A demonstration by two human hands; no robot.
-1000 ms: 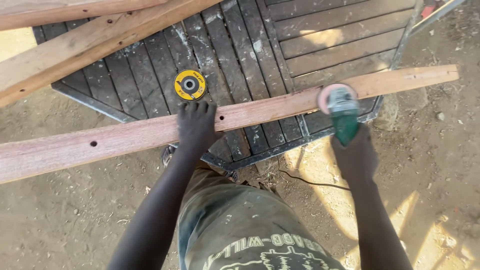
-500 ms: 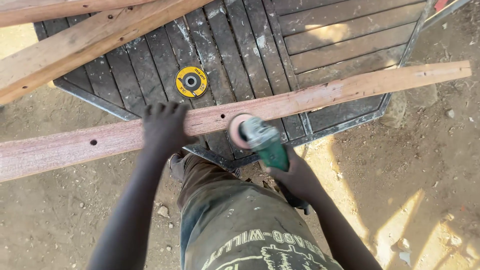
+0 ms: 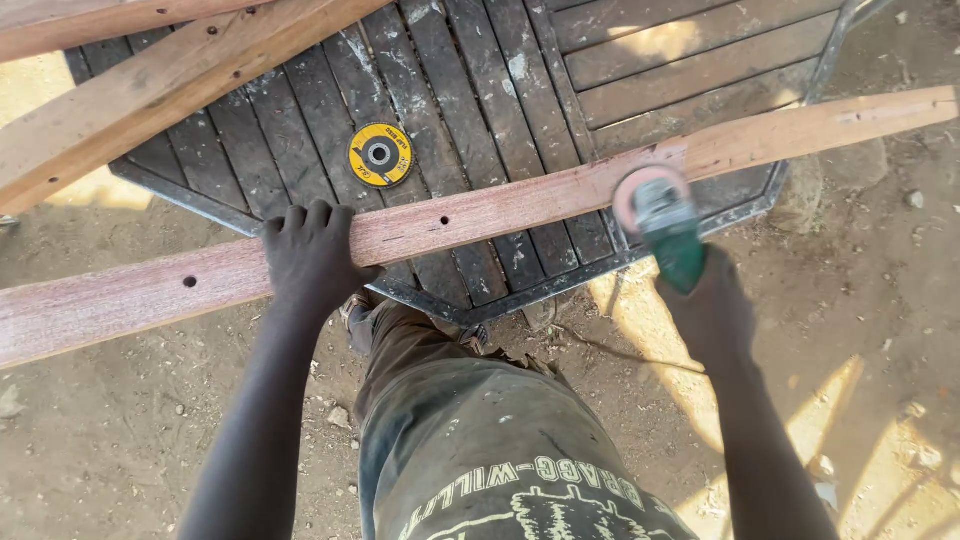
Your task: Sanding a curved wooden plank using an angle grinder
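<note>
Rightward along the reddish plank point(image 3: 500, 210) the green grinder point(image 3: 665, 225) has slid — right hand point(image 3: 712, 310) wrapped around its body, left hand point(image 3: 310, 255) clamped over rough timber lying across the dark slatted tabletop point(image 3: 480, 90) — yellow disc point(image 3: 380, 155) nearby.

Yellow spare disc point(image 3: 380, 155) on slatted platform point(image 3: 480, 90) — pale planks point(image 3: 150, 90) nearby
</note>
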